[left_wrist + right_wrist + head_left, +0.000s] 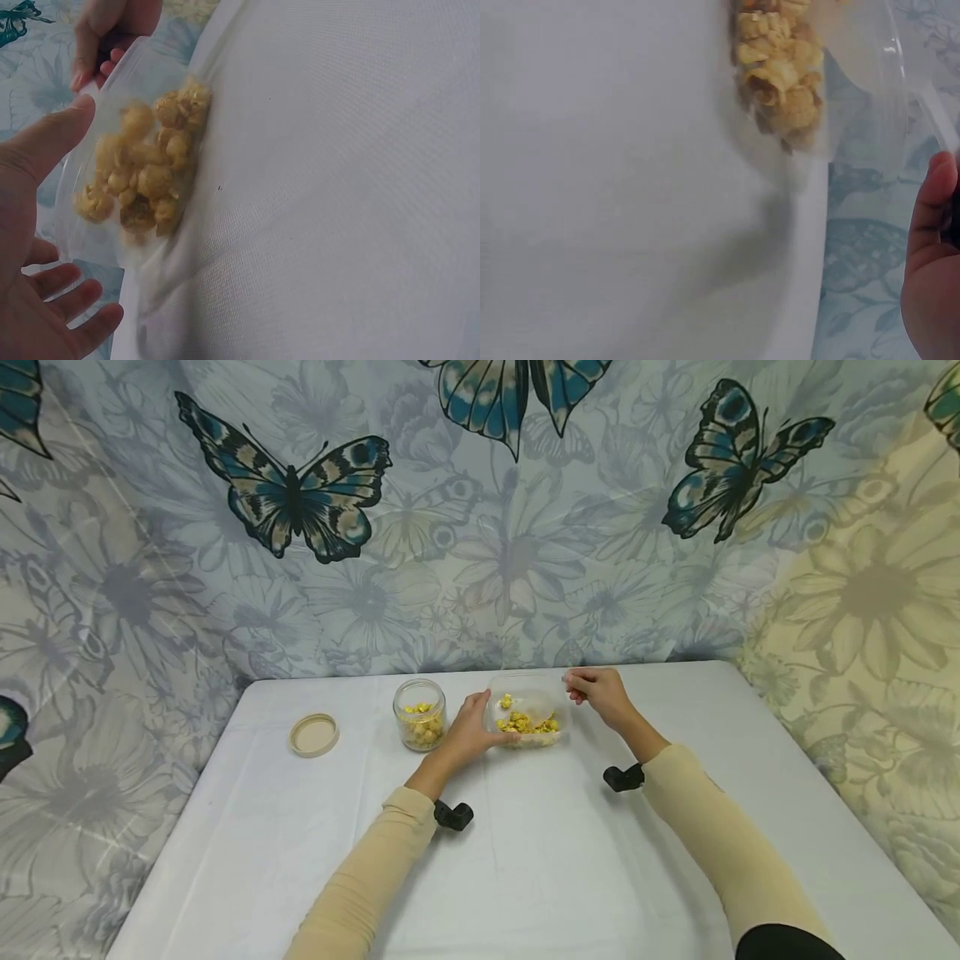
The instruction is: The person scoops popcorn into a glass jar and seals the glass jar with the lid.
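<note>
A clear plastic container [564, 714] holding yellow popcorn [154, 161] sits toward the far edge of the table. My left hand [471, 729] holds its left end, thumb along the near side and index finger at the far corner; the other fingers spread loosely in the left wrist view. At the container's right end, my right hand [600, 692] pinches the handle of a white plastic spoon [935, 116]. The spoon's head dips inside the container, seen through its wall in the right wrist view. Close left of my left hand stands a lidless glass jar [420, 717], partly filled with popcorn.
A round beige-rimmed lid [314, 735] lies on the white-covered table [510, 860], left of the jar. Behind the table hangs a backdrop [517, 560] printed with butterflies and flowers. Each wrist carries a small black camera mount [453, 816].
</note>
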The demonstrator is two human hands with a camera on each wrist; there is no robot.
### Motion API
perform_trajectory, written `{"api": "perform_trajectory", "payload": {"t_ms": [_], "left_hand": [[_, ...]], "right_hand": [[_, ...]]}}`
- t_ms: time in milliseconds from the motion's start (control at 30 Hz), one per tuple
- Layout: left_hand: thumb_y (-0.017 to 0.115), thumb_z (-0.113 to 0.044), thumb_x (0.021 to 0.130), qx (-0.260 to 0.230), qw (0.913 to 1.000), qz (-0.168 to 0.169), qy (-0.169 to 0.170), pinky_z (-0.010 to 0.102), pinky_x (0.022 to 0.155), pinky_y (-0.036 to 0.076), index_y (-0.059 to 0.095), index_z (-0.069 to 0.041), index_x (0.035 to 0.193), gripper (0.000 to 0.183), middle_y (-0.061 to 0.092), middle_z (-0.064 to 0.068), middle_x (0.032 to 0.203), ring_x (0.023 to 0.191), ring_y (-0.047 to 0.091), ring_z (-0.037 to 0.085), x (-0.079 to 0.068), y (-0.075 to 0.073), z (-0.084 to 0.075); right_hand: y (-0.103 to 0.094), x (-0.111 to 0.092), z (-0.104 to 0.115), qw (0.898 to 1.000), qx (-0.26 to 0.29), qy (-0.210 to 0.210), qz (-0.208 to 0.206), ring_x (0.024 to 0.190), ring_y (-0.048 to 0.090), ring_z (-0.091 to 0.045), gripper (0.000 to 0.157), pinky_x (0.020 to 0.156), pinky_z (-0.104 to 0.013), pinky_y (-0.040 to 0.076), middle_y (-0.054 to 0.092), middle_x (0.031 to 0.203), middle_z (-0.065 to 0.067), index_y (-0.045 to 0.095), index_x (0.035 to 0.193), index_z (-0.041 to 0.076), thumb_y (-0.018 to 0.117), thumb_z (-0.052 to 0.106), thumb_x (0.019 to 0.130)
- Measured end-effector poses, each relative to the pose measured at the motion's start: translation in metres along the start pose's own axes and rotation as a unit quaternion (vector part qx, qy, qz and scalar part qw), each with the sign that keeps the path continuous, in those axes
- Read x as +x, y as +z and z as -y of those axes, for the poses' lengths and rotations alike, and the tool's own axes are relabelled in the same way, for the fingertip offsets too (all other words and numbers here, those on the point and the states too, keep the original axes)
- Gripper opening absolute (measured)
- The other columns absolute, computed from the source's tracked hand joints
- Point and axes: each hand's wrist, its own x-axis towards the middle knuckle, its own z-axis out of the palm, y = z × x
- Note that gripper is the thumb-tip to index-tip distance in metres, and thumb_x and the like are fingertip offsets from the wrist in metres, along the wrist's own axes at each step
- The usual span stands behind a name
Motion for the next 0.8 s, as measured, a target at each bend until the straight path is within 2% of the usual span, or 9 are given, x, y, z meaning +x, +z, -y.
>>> {"api": "perform_trajectory", "payload": {"t_ms": [100, 233, 333, 433, 567, 700, 800], "left_hand": [[0.078, -0.051, 0.077, 0.005, 1.0, 0.003, -0.002, 0.049, 0.117, 0.032, 0.019, -0.011, 0.157, 0.107, 0.025, 0.015, 0.158, 0.145, 0.03, 0.034, 0.0, 0.0, 0.001], [0.079, -0.05, 0.077, 0.008, 1.0, 0.005, -0.003, 0.049, 0.117, 0.032, 0.019, -0.01, 0.157, 0.107, 0.024, 0.015, 0.159, 0.145, 0.03, 0.034, 0.0, -0.001, 0.0], [0.079, -0.048, 0.077, 0.006, 1.0, 0.004, 0.0, 0.049, 0.117, 0.032, 0.02, -0.01, 0.156, 0.106, 0.024, 0.015, 0.158, 0.145, 0.03, 0.035, 0.001, -0.002, -0.001], [0.079, -0.048, 0.077, 0.005, 1.0, 0.002, 0.001, 0.049, 0.117, 0.031, 0.02, -0.01, 0.156, 0.106, 0.024, 0.015, 0.158, 0.145, 0.03, 0.035, 0.001, -0.003, -0.002], [0.079, -0.049, 0.077, 0.006, 1.0, 0.0, 0.0, 0.048, 0.117, 0.031, 0.02, -0.01, 0.156, 0.107, 0.025, 0.015, 0.158, 0.145, 0.031, 0.034, 0.001, -0.003, -0.001], [0.08, -0.048, 0.077, 0.006, 1.0, 0.0, 0.002, 0.048, 0.117, 0.031, 0.021, -0.009, 0.156, 0.107, 0.026, 0.016, 0.158, 0.144, 0.031, 0.034, 0.0, -0.002, -0.002], [0.079, -0.048, 0.077, 0.004, 1.0, 0.004, 0.0, 0.049, 0.117, 0.032, 0.02, -0.009, 0.156, 0.106, 0.025, 0.016, 0.158, 0.145, 0.031, 0.035, 0.0, -0.002, -0.002]], "right_hand": [[0.001, -0.007, 0.001, 1.0, -0.003, 0.028, 0.012, 0.061, 0.056, -0.002, 0.036, 0.057, -0.016, 0.05, 0.062, 0.07, 0.006, 0.06, 0.114, -0.02, 0.058, 0.012, 0.098], [0.005, -0.011, 0.005, 0.995, 0.003, 0.101, -0.002, 0.059, 0.055, -0.002, 0.038, 0.056, -0.015, 0.049, 0.061, 0.067, 0.007, 0.056, 0.12, -0.019, 0.057, 0.013, 0.099], [0.007, -0.01, 0.007, 0.986, 0.028, 0.163, -0.023, 0.056, 0.055, -0.001, 0.039, 0.054, -0.014, 0.048, 0.061, 0.065, 0.008, 0.054, 0.124, -0.018, 0.056, 0.012, 0.099], [0.01, -0.011, 0.009, 0.976, 0.06, 0.207, -0.046, 0.054, 0.054, -0.001, 0.038, 0.052, -0.014, 0.047, 0.061, 0.062, 0.008, 0.054, 0.124, -0.016, 0.057, 0.011, 0.098], [0.013, -0.013, 0.012, 0.963, 0.091, 0.245, -0.073, 0.053, 0.053, -0.002, 0.03, 0.051, -0.014, 0.045, 0.06, 0.059, 0.007, 0.058, 0.118, -0.009, 0.058, 0.013, 0.097], [0.015, -0.014, 0.014, 0.952, 0.104, 0.274, -0.092, 0.054, 0.051, -0.004, 0.018, 0.051, -0.015, 0.045, 0.06, 0.06, 0.005, 0.06, 0.105, -0.001, 0.059, 0.015, 0.097], [0.016, -0.013, 0.015, 0.944, 0.115, 0.291, -0.104, 0.054, 0.05, -0.005, 0.014, 0.051, -0.017, 0.044, 0.059, 0.061, 0.004, 0.06, 0.102, 0.002, 0.058, 0.016, 0.098]]}}
